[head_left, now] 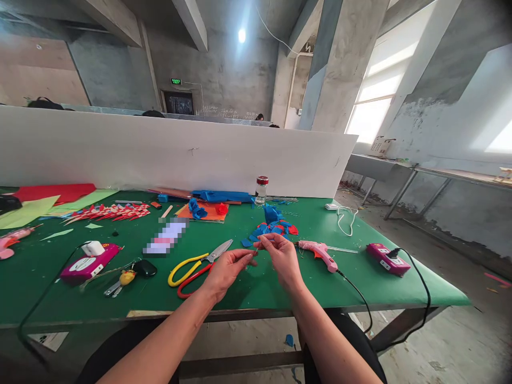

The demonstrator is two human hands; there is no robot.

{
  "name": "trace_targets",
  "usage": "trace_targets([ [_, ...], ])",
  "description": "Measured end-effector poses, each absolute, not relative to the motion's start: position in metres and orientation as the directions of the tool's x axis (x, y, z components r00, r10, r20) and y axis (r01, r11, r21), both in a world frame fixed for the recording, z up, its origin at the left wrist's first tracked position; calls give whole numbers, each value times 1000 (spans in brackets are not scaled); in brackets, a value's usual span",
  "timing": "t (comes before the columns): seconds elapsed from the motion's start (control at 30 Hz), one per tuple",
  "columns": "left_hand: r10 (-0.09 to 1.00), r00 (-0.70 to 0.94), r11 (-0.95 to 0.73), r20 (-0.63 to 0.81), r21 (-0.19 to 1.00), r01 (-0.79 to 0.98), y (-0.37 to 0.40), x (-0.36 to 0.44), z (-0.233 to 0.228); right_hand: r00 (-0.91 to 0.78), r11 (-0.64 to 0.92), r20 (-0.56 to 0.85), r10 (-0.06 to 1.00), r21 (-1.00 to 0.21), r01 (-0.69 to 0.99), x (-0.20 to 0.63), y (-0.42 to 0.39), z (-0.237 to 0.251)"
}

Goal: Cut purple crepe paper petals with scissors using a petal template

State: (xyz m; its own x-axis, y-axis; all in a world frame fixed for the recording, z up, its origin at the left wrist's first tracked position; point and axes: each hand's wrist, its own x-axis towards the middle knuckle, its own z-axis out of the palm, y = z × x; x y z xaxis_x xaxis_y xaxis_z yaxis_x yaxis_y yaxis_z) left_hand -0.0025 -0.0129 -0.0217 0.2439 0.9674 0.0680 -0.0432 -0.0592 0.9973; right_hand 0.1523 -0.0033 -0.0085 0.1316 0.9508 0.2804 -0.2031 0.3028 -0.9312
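Note:
My left hand (pixel 230 272) and my right hand (pixel 282 258) meet over the near side of the green table, fingertips pinched close together. Between them runs a thin wire (pixel 256 249), small and partly hidden by the fingers. Just behind lies a pile of blue and red crepe paper pieces (pixel 266 229). To the right of my right hand, a pink hot glue gun (pixel 320 253) rests on its side with its cord trailing off the edge. Scissors (pixel 200 266) with one yellow and one red handle lie beside my left hand, blades pointing away.
A lidded glass jar (pixel 261 190) stands by the white partition (pixel 168 152). Magenta power sockets (pixel 388 260) sit at the right and left, with black cords. Keys with a fob (pixel 144 268), a red-and-white folded paper strip (pixel 112 212) and coloured sheets (pixel 56 193) lie leftward.

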Motion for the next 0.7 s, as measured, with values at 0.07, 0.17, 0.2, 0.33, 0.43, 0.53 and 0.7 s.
trace_targets([
  [0.07,961,264,-58,77,995,-82,-16,3,-25,128,302,278,952,-923,-240,150,-3,-9],
  [0.17,954,288,-46,82,991,-129,-20,9,-26,123,304,279,952,-907,-291,148,-4,-9],
  [0.2,952,294,-40,79,990,-137,-21,11,-26,122,305,281,952,-903,-302,148,-4,-9],
  [0.33,953,294,-26,65,991,-134,-22,12,-25,124,314,289,949,-889,-332,148,-5,-9],
  [0.43,960,269,-43,78,990,-132,-21,12,-26,129,322,295,947,-886,-335,147,-5,-9],
  [0.53,962,257,-54,89,989,-138,-22,14,-27,137,335,307,942,-887,-317,146,-5,-9],
  [0.7,960,266,-47,91,985,-168,-23,19,-25,163,348,312,936,-890,-294,146,-8,-8],
])
